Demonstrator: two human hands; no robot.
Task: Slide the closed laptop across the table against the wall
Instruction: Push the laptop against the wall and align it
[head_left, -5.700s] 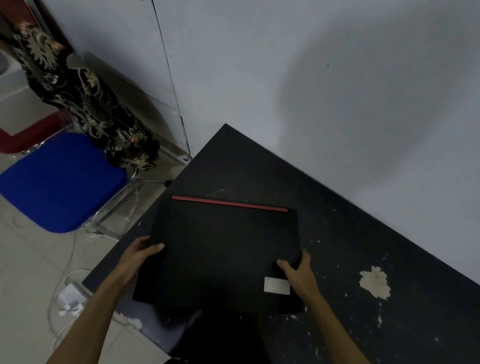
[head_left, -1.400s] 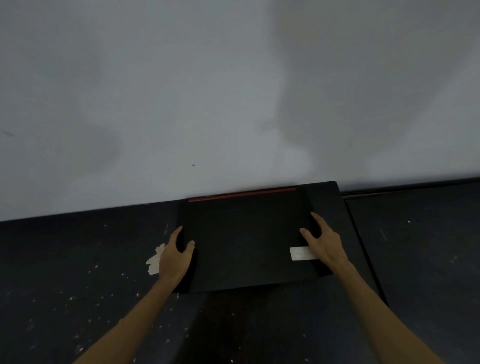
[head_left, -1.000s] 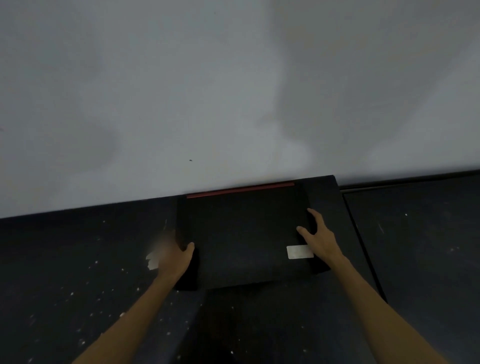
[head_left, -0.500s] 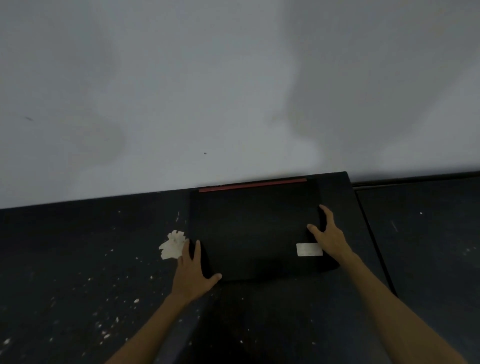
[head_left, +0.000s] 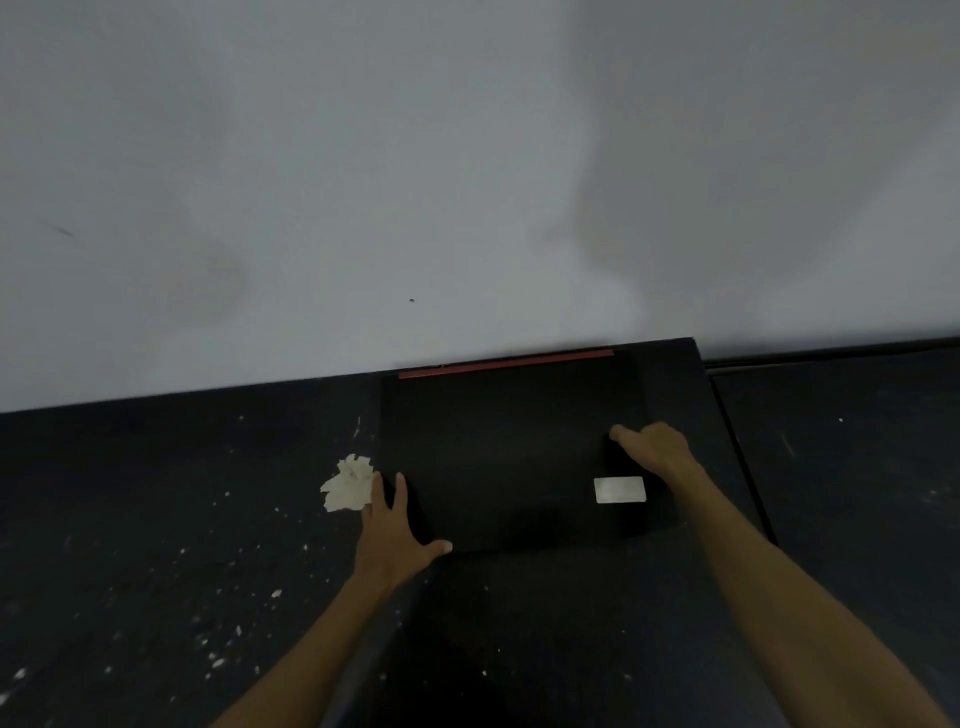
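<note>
The closed black laptop (head_left: 509, 457) lies flat on the dark table (head_left: 156, 519), its red back strip touching the grey wall (head_left: 467, 156). A silver sticker sits near its front right corner. My left hand (head_left: 395, 535) rests at the laptop's front left corner, fingers spread along the left edge and thumb along the front edge. My right hand (head_left: 652, 447) is curled on the laptop's right edge, thumb on the lid and fingers hidden over the side.
A pale patch of chipped paint (head_left: 349, 483) and white specks mark the table left of the laptop. The table's right edge runs just right of the laptop, with a second dark surface (head_left: 857, 467) beyond a narrow gap.
The laptop went from the table's far left end to a spot against the wall. In the last second my left hand slid from the left edge to the front left corner; my right hand curled.
</note>
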